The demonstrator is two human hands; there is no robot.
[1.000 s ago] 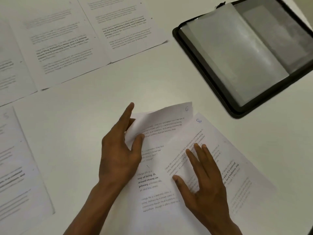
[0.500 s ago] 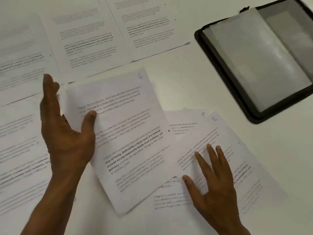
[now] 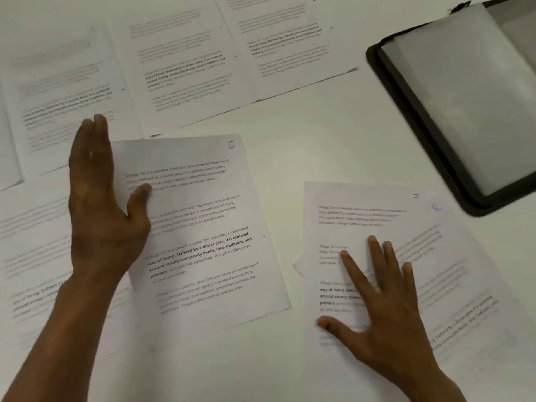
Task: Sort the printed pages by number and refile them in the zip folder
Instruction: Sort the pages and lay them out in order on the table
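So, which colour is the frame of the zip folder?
Black, in the head view: the zip folder has a dark rim.

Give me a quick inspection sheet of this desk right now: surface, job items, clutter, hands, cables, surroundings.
Surface: white table, mostly covered by paper.
Job's things: page marked 6 lies flat at centre; a small stack lies to its right, with a page that seems marked 7 on top, fanned over the page marked 8; more printed pages lie spread along the far and left sides; the black zip folder lies open at far right.
Clutter: nothing seen.
Hands: left hand open, thumb on page 6; right hand open, fingers spread flat on the stack.
Cables: nothing seen.
Surroundings: nothing seen beyond the table.
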